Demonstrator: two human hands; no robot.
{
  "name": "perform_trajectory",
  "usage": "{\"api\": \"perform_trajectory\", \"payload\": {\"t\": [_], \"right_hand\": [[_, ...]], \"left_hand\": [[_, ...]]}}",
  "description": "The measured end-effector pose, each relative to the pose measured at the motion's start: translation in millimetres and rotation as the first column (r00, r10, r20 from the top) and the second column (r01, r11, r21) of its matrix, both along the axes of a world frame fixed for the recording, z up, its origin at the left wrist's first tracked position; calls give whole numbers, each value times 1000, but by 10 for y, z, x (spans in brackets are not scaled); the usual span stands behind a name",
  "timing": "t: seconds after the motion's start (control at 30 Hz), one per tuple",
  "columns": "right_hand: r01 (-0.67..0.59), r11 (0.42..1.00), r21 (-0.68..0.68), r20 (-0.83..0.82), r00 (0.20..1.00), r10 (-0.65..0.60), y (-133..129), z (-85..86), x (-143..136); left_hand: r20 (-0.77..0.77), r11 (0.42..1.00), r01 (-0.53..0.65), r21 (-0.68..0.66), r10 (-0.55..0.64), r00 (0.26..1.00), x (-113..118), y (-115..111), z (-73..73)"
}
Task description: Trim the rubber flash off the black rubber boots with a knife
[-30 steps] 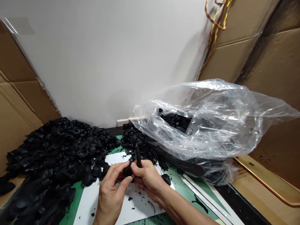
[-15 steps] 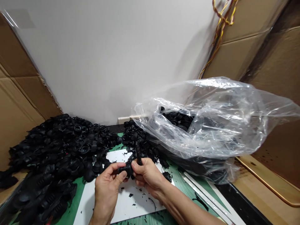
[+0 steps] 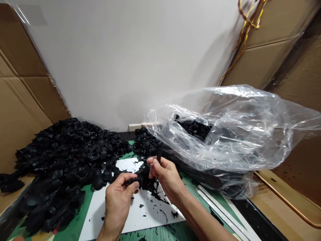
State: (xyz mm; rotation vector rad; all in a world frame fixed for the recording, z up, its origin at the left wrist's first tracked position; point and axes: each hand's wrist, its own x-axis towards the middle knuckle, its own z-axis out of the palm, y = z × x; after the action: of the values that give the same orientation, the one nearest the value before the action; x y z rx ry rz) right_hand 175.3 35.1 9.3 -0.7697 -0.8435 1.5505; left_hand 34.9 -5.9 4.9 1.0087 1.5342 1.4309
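My left hand (image 3: 119,192) pinches a small black ribbed rubber part (image 3: 137,179) between thumb and fingers, above a white board (image 3: 132,219). Up and to the right, apart from that part, my right hand (image 3: 165,172) is closed around a slim black stick-like tool (image 3: 159,152). Its upper end rises past my fingers; a thin dark line shows below them, too small to make out. Black scraps lie scattered across the board beneath both hands.
A big heap of black rubber parts (image 3: 70,150) covers the left side. A smaller pile (image 3: 145,144) sits behind the board. On the right is a clear plastic bag (image 3: 240,144) with black parts inside. White strips (image 3: 220,212) lie at right; cardboard (image 3: 30,77) flanks the space.
My right hand has moved up and right, away from the rubber part, with the stick-like tool still in it. My left hand keeps its pinch. The view has shifted slightly.
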Motion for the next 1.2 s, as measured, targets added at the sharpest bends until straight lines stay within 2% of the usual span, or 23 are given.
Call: {"api": "perform_trajectory", "payload": {"t": [0.13,0.3,0.6,0.83,0.93,1.0,1.03,1.13,1.17,1.2], "right_hand": [[83,985,152,-10,997,-83,-19,59,71],[-7,972,233,-44,999,17,-54,-6,15],[-63,977,205,18,998,60,-103,-85,-96],[-34,981,193,45,999,26,-93,-111,-104],[-29,972,232,93,996,7,-124,-112,-113],[6,935,354,172,983,-71,-150,-90,-101],[17,891,455,228,964,-134,-155,-73,-83],[20,670,742,325,863,-386,-101,-37,28],[48,616,787,314,827,-466,-59,-38,77],[113,591,799,286,794,-537,-11,-48,125]], "left_hand": [[-41,1000,1,10,-1,999,7,-2,5],[-43,1000,10,29,-9,999,24,-7,30],[-74,989,78,123,-69,995,37,-35,-3],[-93,986,84,141,-71,993,21,-44,-33],[-103,988,83,134,-69,992,26,-44,-22],[-80,991,95,99,-87,993,39,-42,-19],[-60,991,105,78,-100,993,48,-41,-21],[-38,993,107,55,-105,994,67,-45,-40],[-53,994,91,62,-88,995,69,-48,-46],[-73,994,73,75,-68,995,69,-52,-50]]}}
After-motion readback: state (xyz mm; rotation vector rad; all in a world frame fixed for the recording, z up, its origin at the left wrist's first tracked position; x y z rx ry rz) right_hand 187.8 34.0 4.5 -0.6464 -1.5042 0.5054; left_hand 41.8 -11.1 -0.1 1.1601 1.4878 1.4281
